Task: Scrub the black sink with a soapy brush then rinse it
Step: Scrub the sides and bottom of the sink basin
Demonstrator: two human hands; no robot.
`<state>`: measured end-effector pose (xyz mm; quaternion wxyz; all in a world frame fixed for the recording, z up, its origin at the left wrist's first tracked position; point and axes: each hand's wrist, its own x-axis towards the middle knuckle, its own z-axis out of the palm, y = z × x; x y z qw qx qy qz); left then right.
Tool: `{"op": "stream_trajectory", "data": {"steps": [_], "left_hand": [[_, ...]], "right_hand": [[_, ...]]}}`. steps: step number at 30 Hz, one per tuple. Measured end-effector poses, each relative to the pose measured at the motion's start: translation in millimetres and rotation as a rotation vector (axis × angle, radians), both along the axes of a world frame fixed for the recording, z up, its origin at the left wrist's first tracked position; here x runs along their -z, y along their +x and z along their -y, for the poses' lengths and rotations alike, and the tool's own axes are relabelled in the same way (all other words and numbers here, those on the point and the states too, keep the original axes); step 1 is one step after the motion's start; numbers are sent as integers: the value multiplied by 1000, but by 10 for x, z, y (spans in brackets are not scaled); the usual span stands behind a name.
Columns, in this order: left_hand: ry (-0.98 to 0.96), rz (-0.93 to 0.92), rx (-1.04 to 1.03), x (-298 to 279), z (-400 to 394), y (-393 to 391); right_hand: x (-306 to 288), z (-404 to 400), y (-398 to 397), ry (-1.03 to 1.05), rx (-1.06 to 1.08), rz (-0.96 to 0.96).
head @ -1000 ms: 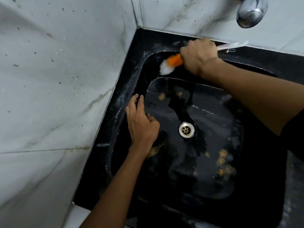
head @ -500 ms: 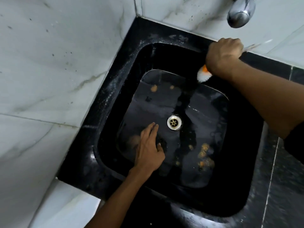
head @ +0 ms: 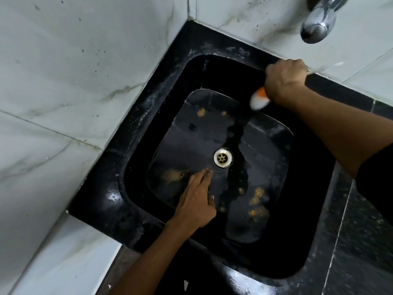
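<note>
The square black sink [head: 148,116] fills the middle of the head view, with a metal drain [head: 222,157] at its centre. My right hand [head: 285,80] grips a brush [head: 259,101] with orange and white bristles, pressed against the sink's far right inner wall. Most of the handle is hidden in my fist; a pale tip sticks out toward the wall. My left hand [head: 196,199] lies flat on the sink floor, fingers straight, just left of the drain. Orange-brown grime patches [head: 256,202] dot the wet floor.
A chrome tap spout [head: 316,24] hangs over the back right of the sink. Marbled white tile walls [head: 74,81] close in the left and back. Dark speckled counter [head: 361,241] runs along the right side.
My right hand has carried the brush from the back left of the sink to the back right wall. My left hand has slid from the left wall to the floor beside the drain.
</note>
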<state>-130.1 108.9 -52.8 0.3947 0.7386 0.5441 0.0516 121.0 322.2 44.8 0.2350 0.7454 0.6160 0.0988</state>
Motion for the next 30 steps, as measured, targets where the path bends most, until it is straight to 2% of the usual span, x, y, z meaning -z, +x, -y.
{"op": "stream_trajectory", "data": {"steps": [3,5,10,12,18,21,23,25,28,30], "left_hand": [[8,5,-22,5,-5,-12],[7,4,-30,19,-12,-18],[-31,20,-49,8,-13,-35],[-39,33,-47,4,-14,-31],[-60,28,-37,16,-26,-26],[-77,19,-28,28,-24,-23],[-87,18,-32,30,-26,-25],[-101,22,-32,36,-24,-19],[-117,23,-35,37,-26,-12],[-116,23,-39,41,-36,-17]], "right_hand": [[50,-134,-263,117,-111,-159],[76,-183,-341,149,-46,-218],[193,-33,-109,-58,137,-54],[138,-75,32,-43,168,-40],[-9,-225,-269,87,-270,-123],[-19,-203,-219,70,-425,-25],[-11,-119,-150,-29,-491,80],[2,-48,-87,-113,-379,102],[50,-114,-190,-87,-167,40],[69,-192,-425,-72,-227,23]]}}
